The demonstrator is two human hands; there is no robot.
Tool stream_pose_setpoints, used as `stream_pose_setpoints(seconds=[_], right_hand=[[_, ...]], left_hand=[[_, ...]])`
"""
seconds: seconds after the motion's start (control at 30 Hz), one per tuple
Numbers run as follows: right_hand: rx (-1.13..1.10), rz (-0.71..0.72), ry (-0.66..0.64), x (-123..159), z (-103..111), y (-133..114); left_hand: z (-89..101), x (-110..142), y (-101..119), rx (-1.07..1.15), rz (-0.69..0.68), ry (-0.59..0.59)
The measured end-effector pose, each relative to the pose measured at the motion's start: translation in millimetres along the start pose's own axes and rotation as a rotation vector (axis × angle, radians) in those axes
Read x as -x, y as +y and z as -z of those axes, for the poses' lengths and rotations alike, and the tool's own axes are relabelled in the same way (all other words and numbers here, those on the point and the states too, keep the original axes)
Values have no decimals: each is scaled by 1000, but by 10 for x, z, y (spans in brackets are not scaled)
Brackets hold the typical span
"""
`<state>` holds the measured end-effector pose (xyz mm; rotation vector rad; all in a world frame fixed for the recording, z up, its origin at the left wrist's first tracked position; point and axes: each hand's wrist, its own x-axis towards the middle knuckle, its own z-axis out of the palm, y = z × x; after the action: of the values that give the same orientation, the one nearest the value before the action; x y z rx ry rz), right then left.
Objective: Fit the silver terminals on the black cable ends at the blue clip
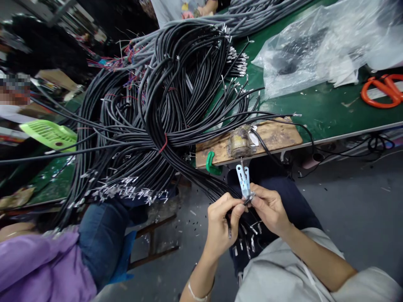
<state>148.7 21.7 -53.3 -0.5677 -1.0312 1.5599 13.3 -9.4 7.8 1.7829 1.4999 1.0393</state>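
Note:
My left hand (224, 216) pinches a black cable (246, 202) close to its end, just below a light-blue clothespin-like clip (243, 181). From the other side, my right hand (270, 208) has thumb and fingertips closed at the same cable end, which looks silvery; the exact contact is partly covered by the fingers. The clip hangs at the tip of a thin metal rod on a taped, rounded motor-like device (239, 141). A bundle of black cables (201, 178) runs down from the bench to my lap, where several silvery ends (252, 243) dangle beneath my hands.
Large coils of black cable (126, 142) cover the green bench (336, 109). A green clamp (213, 163) grips the wooden board (280, 136). Orange-handled scissors (382, 90) and a clear plastic bag (296, 63) lie right. A person in purple (47, 264) sits at left; another stands opposite.

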Motion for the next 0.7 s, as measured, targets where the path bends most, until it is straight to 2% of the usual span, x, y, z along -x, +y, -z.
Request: stream_pose_setpoints(seconds=[0.2,0.3,0.37,0.43,0.5,0.53,0.6,0.7], right_hand=[[297,189,-44,-74,88,-104],[206,132,35,-66,16,-109],[244,159,108,-46,-41,-109],[443,336,162,-24,-62,-114],[657,537,152,-11,-28,-124],[720,592,134,-10,5,-130],[738,560,132,-25,86,-148],[654,355,117,-72,165,-193]], left_hand=[[47,-9,14,11,73,-111],[9,-15,11,47,20,-60],[-33,-6,14,49,1,9],[-69,9,21,22,19,81],[-86,21,30,-20,58,137],[-88,24,33,-41,69,150],[-83,23,36,-78,68,149],[-89,10,36,-132,22,127]])
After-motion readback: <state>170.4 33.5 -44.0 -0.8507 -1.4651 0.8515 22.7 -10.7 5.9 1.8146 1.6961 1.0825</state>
